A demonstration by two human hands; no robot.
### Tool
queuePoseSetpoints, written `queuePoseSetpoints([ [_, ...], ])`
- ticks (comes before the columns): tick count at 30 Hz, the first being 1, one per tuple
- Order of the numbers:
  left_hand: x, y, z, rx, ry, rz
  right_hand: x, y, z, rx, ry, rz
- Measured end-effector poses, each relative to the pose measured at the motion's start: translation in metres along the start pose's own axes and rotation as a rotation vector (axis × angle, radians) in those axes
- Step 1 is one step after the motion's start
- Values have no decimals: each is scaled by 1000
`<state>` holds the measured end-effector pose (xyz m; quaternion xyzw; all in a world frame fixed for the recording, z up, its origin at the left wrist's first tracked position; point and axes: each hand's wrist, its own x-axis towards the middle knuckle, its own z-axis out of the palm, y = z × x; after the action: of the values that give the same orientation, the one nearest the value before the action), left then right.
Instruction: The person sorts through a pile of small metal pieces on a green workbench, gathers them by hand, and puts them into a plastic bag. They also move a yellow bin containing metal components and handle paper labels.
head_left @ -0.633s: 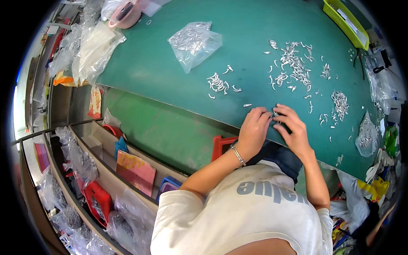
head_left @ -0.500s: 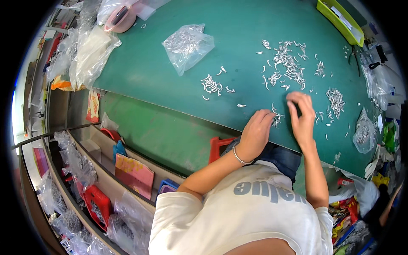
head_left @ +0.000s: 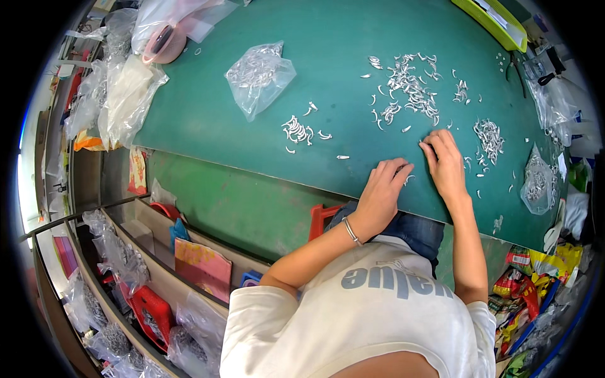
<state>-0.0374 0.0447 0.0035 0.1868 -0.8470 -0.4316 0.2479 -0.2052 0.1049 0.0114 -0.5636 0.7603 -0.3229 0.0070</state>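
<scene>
My left hand [head_left: 383,190], a thin bracelet on its wrist, rests with curled fingers on the green tabletop [head_left: 208,107] near the front edge. A small silver metal piece [head_left: 409,179] lies at its fingertips; whether it is gripped is unclear. My right hand [head_left: 447,162] lies palm down just to the right, its fingertips reaching toward loose silver hook-shaped parts. A big scattered pile of these parts [head_left: 409,88] lies beyond both hands, a smaller heap [head_left: 488,135] to the right, and a small cluster [head_left: 297,130] to the left.
A clear bag of metal parts [head_left: 257,74] lies on the table at the back left, another small bag [head_left: 539,179] at the right. Plastic bags [head_left: 126,94] pile up at the left end, with a yellow-green tray [head_left: 495,19] at the far right. Shelves with red bins [head_left: 151,309] stand below.
My two hands were joined together over the table; my right hand has since moved away and up toward the scattered parts, while my left hand stayed near the front edge.
</scene>
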Motion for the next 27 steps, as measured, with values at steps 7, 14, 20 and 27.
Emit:
queuePoseSetpoints([
  [7, -13, -11, -31, 104, 258, -132, 4, -4, 4, 98, -26, 11],
  [14, -18, -31, -55, 413, 345, -260, 16, -22, 22, 151, -88, 17],
  [20, -14, -41, -50, 395, 406, -185, 11, -15, 0, 216, -17, 320],
  [27, -14, -41, -50, 382, 423, -186, 20, -28, 24, 188, -164, 61],
])
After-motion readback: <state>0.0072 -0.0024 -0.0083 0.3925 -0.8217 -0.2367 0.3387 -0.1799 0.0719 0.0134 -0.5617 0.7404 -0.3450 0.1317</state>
